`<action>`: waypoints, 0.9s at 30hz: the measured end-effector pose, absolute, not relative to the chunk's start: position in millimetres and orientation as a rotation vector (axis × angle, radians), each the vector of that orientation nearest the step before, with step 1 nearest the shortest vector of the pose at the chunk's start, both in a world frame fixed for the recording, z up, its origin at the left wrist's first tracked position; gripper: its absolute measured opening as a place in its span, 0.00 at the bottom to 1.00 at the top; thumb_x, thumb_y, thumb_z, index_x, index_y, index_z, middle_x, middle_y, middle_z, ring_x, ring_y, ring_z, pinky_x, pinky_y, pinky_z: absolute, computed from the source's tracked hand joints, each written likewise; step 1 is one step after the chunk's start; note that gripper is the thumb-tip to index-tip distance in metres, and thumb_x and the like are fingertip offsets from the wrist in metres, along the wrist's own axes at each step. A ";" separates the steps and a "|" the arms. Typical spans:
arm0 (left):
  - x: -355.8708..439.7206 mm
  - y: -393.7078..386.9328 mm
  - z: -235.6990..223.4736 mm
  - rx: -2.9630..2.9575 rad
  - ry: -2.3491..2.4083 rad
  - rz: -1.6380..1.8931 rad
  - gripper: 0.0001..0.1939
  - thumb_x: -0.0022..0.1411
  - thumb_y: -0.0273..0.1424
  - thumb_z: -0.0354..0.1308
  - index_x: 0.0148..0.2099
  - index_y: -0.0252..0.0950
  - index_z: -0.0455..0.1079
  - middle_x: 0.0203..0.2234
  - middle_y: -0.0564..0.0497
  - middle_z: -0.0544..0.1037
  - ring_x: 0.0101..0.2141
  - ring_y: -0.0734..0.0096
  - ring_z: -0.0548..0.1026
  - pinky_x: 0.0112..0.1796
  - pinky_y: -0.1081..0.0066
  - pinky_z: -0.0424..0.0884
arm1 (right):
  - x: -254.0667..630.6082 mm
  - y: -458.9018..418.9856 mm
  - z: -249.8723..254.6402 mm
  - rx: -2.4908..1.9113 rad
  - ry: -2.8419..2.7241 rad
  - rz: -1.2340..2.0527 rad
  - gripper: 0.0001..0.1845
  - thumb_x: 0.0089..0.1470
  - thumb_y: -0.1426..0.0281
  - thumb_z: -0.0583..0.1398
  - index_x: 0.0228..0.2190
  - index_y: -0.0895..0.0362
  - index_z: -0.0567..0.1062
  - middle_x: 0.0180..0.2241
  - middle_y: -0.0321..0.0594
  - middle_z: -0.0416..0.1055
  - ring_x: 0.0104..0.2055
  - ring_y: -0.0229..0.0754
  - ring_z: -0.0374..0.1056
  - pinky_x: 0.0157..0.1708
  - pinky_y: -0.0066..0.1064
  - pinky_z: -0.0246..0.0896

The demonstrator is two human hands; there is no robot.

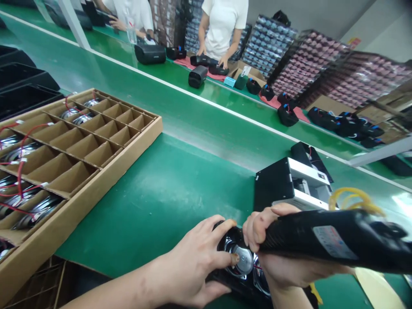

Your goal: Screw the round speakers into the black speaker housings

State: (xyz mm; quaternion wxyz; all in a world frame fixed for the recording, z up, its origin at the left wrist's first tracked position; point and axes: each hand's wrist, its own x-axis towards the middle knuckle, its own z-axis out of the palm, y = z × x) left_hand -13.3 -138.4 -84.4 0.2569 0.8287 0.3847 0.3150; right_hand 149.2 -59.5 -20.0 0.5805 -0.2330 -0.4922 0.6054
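My left hand (202, 253) is closed around the near-left end of a black speaker housing (236, 285), its thumb and fingers on the edge and on a round metal speaker driver (243, 261) seated inside. A second driver beside it is partly hidden by my right arm. In my right hand (286, 270) is a black electric screwdriver (302, 234) with a pale label, held slanting over the housing. Its tip points down toward the housing, but the hands hide whether it touches a screw.
A cardboard divider tray (128, 159) with several wired speakers is at left. A black-and-white boxy device (273, 184) stands behind my right hand, near a coiled yellow cord (350, 197). Beyond lies a green conveyor (206, 111) with black housings; two people work across it.
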 end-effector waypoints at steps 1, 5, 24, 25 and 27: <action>-13.3 -138.8 -83.8 2.250 1.043 0.854 0.26 0.60 0.38 0.72 0.59 0.43 0.76 0.70 0.40 0.60 0.68 0.37 0.62 0.69 0.37 0.57 | 148.7 -59.6 -20.3 -0.536 -1.143 1.433 0.43 0.41 0.25 0.59 0.39 0.47 0.83 0.18 0.31 0.71 0.13 0.36 0.61 0.13 0.28 0.57; -12.1 -140.7 -90.1 2.287 1.078 0.878 0.29 0.58 0.30 0.69 0.61 0.46 0.73 0.72 0.41 0.56 0.69 0.37 0.60 0.66 0.34 0.63 | 147.8 -60.8 -23.1 -0.494 -1.145 1.505 0.39 0.43 0.28 0.62 0.40 0.46 0.81 0.20 0.31 0.73 0.14 0.36 0.62 0.14 0.27 0.57; -36.5 -132.7 -132.2 2.396 1.234 1.060 0.21 0.63 0.39 0.69 0.58 0.62 0.77 0.69 0.56 0.67 0.63 0.48 0.72 0.58 0.50 0.77 | 288.0 -50.7 42.6 -0.565 -1.063 0.654 0.46 0.54 0.28 0.49 0.50 0.51 0.78 0.23 0.32 0.71 0.18 0.36 0.62 0.17 0.31 0.63; -39.4 -131.8 -134.7 2.384 1.278 1.055 0.21 0.64 0.37 0.68 0.58 0.62 0.77 0.68 0.56 0.67 0.63 0.50 0.73 0.58 0.52 0.77 | 295.6 -46.1 40.0 -0.557 -1.077 0.616 0.47 0.52 0.27 0.50 0.49 0.51 0.78 0.23 0.31 0.71 0.17 0.36 0.61 0.16 0.31 0.62; -41.8 -129.4 -142.3 2.335 1.402 1.033 0.25 0.66 0.32 0.65 0.61 0.63 0.74 0.66 0.57 0.71 0.60 0.55 0.76 0.56 0.58 0.79 | 298.7 -37.3 34.0 -0.527 -1.069 0.594 0.47 0.51 0.26 0.51 0.47 0.52 0.78 0.22 0.31 0.71 0.16 0.35 0.60 0.14 0.30 0.60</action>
